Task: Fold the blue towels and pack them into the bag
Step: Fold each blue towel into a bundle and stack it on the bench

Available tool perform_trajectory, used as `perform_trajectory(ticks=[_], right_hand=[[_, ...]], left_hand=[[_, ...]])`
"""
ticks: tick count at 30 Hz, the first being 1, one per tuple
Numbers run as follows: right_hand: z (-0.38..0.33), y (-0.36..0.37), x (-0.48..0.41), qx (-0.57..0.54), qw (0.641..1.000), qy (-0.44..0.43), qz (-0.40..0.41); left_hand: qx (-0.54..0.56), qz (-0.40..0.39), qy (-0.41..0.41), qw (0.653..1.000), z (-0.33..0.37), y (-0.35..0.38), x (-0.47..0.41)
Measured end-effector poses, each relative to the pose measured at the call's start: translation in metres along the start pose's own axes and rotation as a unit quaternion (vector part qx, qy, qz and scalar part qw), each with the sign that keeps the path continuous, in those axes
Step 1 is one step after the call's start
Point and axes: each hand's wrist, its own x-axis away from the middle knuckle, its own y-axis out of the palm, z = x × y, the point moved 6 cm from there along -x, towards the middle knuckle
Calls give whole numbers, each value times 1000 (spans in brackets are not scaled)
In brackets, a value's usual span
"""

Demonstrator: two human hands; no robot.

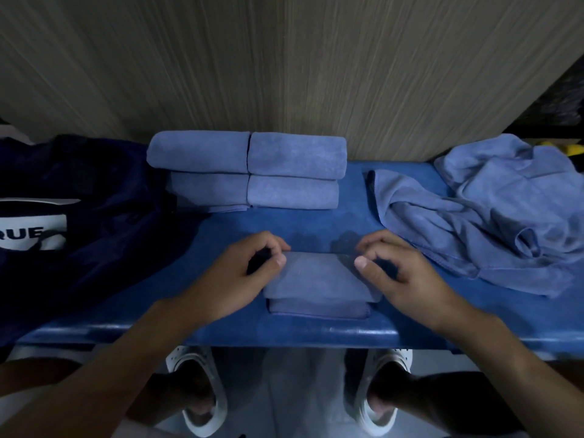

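At lower centre, the left hand (249, 270) and right hand (401, 273) each pinched an upper corner of the folded towel (316, 279) on the table (316, 229). A folded stack (249, 172) lay above, loose towels (489, 216) at right, the bag (88, 191) at left.

One wide-angle head camera looks forward and steeply down, close above the blue padded desk (316, 226). It faces a wood-grain wall (284, 58).

Forearms bare. Left hand (249, 273), right hand (398, 273): thumbnails short, unpainted. Footwear: left shoe (197, 368), right shoe (390, 368), both white, rounded toes. Dark trouser leg (458, 406) at right.
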Motion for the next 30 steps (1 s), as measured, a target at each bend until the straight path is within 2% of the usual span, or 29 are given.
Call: perform_trajectory(ticks=[4,7,12,14,17,19,22,25,30], right_hand=[[9,5,2,-7,999,48,-11],[13,6,5,34,993,92,-65],[14,6,7,127,971,108,-170],[13,6,5,123,974,105,-160],[15,4,-1,51,988,118,-84],[18,5,-4,65,990,118,-52],[18,8,-5,123,983,123,-54],[18,5,-5,100,986,131,-17],[15,10,-4,110,987,110,-38]], left_hand=[[-100,-42,-59,992,-11,1,2],[-202,-75,-25,976,-13,1,2],[-227,-127,-31,965,-19,4,3],[-204,-118,-46,971,-20,4,3],[-138,-75,-106,982,-23,-1,3],[-115,-49,-120,985,-24,-3,3],[-150,-38,-88,984,-20,-2,6],[-129,-15,-77,989,-21,0,6],[-160,-26,-33,986,-16,7,7]])
